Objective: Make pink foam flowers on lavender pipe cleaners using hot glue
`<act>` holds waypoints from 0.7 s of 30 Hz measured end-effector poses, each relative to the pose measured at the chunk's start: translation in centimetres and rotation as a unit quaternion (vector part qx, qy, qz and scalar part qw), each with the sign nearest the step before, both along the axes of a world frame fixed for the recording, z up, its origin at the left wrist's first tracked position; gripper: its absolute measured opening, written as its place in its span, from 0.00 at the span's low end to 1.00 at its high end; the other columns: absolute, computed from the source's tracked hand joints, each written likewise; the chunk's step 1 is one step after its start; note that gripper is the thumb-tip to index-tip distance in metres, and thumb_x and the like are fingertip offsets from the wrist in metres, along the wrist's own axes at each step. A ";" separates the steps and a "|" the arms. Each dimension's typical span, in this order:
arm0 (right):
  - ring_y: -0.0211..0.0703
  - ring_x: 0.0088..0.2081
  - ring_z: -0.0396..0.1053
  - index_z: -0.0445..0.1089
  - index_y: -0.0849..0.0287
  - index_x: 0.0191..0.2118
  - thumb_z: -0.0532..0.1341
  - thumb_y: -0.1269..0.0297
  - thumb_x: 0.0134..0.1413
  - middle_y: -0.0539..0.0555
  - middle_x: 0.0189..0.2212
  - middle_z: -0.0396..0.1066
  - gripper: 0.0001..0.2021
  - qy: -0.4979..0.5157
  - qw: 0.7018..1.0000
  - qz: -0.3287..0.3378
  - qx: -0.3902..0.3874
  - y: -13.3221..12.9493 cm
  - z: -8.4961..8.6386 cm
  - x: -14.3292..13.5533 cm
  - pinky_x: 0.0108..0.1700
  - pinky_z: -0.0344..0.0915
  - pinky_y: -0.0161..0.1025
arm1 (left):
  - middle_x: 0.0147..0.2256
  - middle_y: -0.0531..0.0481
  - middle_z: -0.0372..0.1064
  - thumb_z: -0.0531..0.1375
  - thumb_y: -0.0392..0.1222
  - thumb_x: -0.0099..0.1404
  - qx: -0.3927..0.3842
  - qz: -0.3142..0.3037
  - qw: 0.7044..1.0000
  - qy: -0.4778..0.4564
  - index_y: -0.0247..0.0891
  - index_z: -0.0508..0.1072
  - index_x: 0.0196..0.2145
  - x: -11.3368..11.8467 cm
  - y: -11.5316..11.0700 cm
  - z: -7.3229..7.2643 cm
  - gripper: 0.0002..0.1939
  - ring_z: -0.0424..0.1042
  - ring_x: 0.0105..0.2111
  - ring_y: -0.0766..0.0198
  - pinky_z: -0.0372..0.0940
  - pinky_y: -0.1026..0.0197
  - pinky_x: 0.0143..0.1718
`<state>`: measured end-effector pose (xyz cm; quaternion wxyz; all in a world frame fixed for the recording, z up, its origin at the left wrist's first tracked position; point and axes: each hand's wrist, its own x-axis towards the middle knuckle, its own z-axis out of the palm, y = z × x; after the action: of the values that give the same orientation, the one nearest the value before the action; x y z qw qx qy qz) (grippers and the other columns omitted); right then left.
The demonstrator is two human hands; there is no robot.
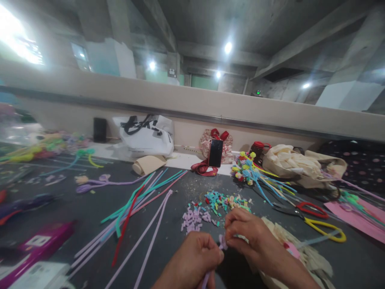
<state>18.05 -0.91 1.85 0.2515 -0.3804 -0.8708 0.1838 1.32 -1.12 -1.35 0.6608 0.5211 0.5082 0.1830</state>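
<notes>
My left hand (194, 257) is closed in a pinch around a lilac pipe cleaner (206, 279), whose lower end shows beneath the fingers. At its top, between both hands, sits a small lilac twisted bit (222, 242). The fingertips of my right hand (251, 235) are pinched together at that bit, and their grip is partly hidden. Just beyond my hands lie a pile of short lilac pieces (192, 220) and a mixed pile of teal, red and cream pieces (221, 201). Long lilac pipe cleaners (152, 237) stretch out to the left.
Scissors (311, 214) with red and yellow handles lie at right, near a beige cloth (313, 257). A phone (215, 153) stands upright at the back, between a white bag (147, 138) and a bundle of pipe-cleaner flowers (246, 170). A magenta box (45, 245) is at left.
</notes>
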 end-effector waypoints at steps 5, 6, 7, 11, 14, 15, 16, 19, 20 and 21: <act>0.37 0.34 0.63 0.66 0.60 0.26 0.58 0.75 0.48 0.51 0.30 0.64 0.05 -0.002 1.000 -0.006 0.012 0.0 -0.1 0.0 0.35 0.57 0.34 | 0.05 0.61 0.58 0.51 0.36 0.50 0.002 0.019 1.000 -0.017 0.38 0.61 0.19 0.0 -0.2 0.2 0.04 0.50 0.04 0.75 0.40 0.73 0.09; 0.37 0.34 0.63 0.66 0.60 0.26 0.58 0.75 0.48 0.51 0.30 0.64 0.05 0.000 1.000 -0.006 0.015 0.0 -0.1 0.0 0.35 0.57 0.34 | 0.05 0.61 0.58 0.51 0.36 0.50 -0.001 0.022 0.999 -0.023 0.38 0.61 0.19 -0.1 -0.2 0.2 0.04 0.49 0.04 0.76 0.40 0.73 0.09; 0.37 0.34 0.63 0.65 0.60 0.27 0.58 0.75 0.48 0.51 0.30 0.64 0.05 0.003 1.000 -0.007 0.018 0.0 -0.1 0.0 0.35 0.57 0.34 | 0.05 0.61 0.58 0.51 0.36 0.50 -0.006 0.020 0.999 -0.028 0.38 0.61 0.19 -0.1 -0.1 0.2 0.04 0.50 0.04 0.76 0.40 0.73 0.09; 0.37 0.34 0.63 0.64 0.60 0.27 0.58 0.78 0.46 0.51 0.30 0.64 0.06 0.014 1.000 -0.014 0.021 -0.1 -0.1 0.0 0.35 0.57 0.34 | 0.05 0.60 0.59 0.52 0.36 0.50 -0.031 0.005 0.998 -0.048 0.38 0.62 0.20 -0.2 0.1 0.0 0.03 0.50 0.04 0.75 0.39 0.73 0.08; 0.38 0.33 0.63 0.63 0.60 0.27 0.57 0.79 0.46 0.51 0.30 0.64 0.07 0.018 0.999 -0.016 0.025 -0.1 -0.1 -0.1 0.35 0.58 0.34 | 0.05 0.60 0.59 0.52 0.36 0.49 -0.037 0.013 0.997 -0.062 0.38 0.62 0.19 -0.2 0.2 -0.3 0.03 0.50 0.04 0.75 0.39 0.73 0.08; 0.38 0.33 0.63 0.63 0.60 0.26 0.57 0.79 0.46 0.51 0.30 0.64 0.07 0.018 0.999 -0.018 0.027 -0.1 -0.1 -0.2 0.35 0.58 0.34 | 0.05 0.60 0.59 0.53 0.37 0.49 -0.037 0.011 0.997 -0.067 0.38 0.62 0.19 -0.2 0.3 -0.4 0.04 0.50 0.04 0.75 0.39 0.73 0.08; 0.38 0.33 0.63 0.63 0.59 0.26 0.57 0.79 0.46 0.51 0.30 0.64 0.07 0.018 0.999 -0.020 0.027 0.0 -0.1 -0.2 0.34 0.58 0.35 | 0.05 0.60 0.59 0.53 0.38 0.49 -0.037 0.009 0.997 -0.073 0.38 0.62 0.19 -0.2 0.3 -0.5 0.04 0.50 0.04 0.75 0.39 0.73 0.08; 0.38 0.33 0.63 0.64 0.59 0.27 0.57 0.78 0.46 0.51 0.30 0.65 0.06 0.014 0.999 -0.022 0.034 0.0 -0.3 -0.2 0.34 0.58 0.35 | 0.05 0.59 0.60 0.54 0.39 0.48 -0.042 0.016 0.995 -0.087 0.38 0.62 0.19 -0.1 0.2 -0.4 0.04 0.50 0.04 0.75 0.38 0.73 0.08; 0.38 0.33 0.63 0.64 0.60 0.27 0.57 0.77 0.47 0.52 0.30 0.65 0.06 0.012 0.999 -0.022 0.037 0.0 -0.3 -0.2 0.34 0.58 0.35 | 0.05 0.59 0.59 0.54 0.39 0.48 -0.047 0.021 0.995 -0.091 0.38 0.62 0.19 -0.1 0.2 -0.4 0.05 0.50 0.04 0.75 0.38 0.73 0.09; 0.38 0.33 0.63 0.65 0.60 0.26 0.57 0.76 0.48 0.52 0.30 0.65 0.05 0.010 0.999 -0.020 0.043 0.0 -0.2 -0.2 0.34 0.58 0.35 | 0.05 0.59 0.59 0.54 0.39 0.48 -0.053 0.026 0.994 -0.093 0.38 0.61 0.18 -0.1 0.2 -0.3 0.05 0.49 0.03 0.75 0.38 0.72 0.09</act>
<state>17.82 -0.88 1.61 0.2801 -0.3849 -0.8674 0.1448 1.20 -0.91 -1.65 0.7270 0.4531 0.4663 0.2207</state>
